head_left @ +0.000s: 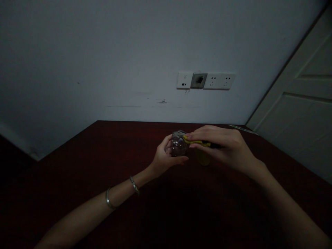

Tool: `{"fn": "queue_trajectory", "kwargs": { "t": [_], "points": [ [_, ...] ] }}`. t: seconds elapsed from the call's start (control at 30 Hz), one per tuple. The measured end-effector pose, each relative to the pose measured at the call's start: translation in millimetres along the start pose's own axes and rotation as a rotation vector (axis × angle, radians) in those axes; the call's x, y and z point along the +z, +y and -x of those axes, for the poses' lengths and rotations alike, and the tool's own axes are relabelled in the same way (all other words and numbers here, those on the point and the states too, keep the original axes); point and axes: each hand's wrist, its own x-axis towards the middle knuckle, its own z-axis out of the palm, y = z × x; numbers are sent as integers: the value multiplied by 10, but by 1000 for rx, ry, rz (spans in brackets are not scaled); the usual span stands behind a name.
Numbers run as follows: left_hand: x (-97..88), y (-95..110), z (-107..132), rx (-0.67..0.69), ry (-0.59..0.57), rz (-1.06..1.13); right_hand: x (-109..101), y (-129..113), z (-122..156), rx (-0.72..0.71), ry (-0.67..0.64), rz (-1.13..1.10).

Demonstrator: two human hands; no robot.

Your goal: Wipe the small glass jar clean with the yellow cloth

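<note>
My left hand (162,157) is closed around a small clear, shiny object (178,145), perhaps glass or plastic; its exact kind is too dim to make out. The thumb lies along its lower side, with the other fingers behind it. From the right, my right hand (228,141) pinches a thin yellow cloth (195,141) between thumb and fingers. The cloth's left end meets the right side of the clear object. Beneath the right fingers shows a dim yellow rounded patch (204,159); whether it is part of the cloth cannot be told.
Both hands are above a dark red wooden table (124,138). Behind it rises a pale wall (116,62) with a row of sockets (219,81) and a grey switch plate (199,81). A white panelled door (298,114) stands at the right. A thin pale strip (242,129) lies along the table's back right edge.
</note>
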Motion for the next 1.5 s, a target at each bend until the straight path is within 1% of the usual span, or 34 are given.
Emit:
{"fn": "queue_trajectory", "kwargs": {
  "t": [0.2, 0.3, 0.43, 0.6, 0.8, 1.03, 1.17, 1.33, 1.5],
  "points": [
    [8, -8, 14, 12, 10, -30, 24, 62, 25, 15, 33, 27],
    [12, -5, 5, 10, 15, -34, 18, 64, 23, 9, 16, 10],
    [8, 0, -5, 24, 35, -26, -2, 30, 12, -24, -23, -67],
    [-3, -7, -3, 32, 11, -41, -29, 3, 14, -33, -71, -130],
    [10, 29, 26, 71, -16, -53, -26, 5, 7, 27, -7, -58],
    [50, 57, 75, 35, 6, -32, 4, 57, 32, 87, 63, -11],
    [67, 41, 61, 52, 12, -61, 10, 110, 64, 90, 69, -7],
    [41, 15, 47, 85, 4, -88, 7, 114, 66, 75, 61, 5],
    [39, 26, 52, 47, -11, -87, -7, 94, 63, 59, 65, 0]
  ]
}}
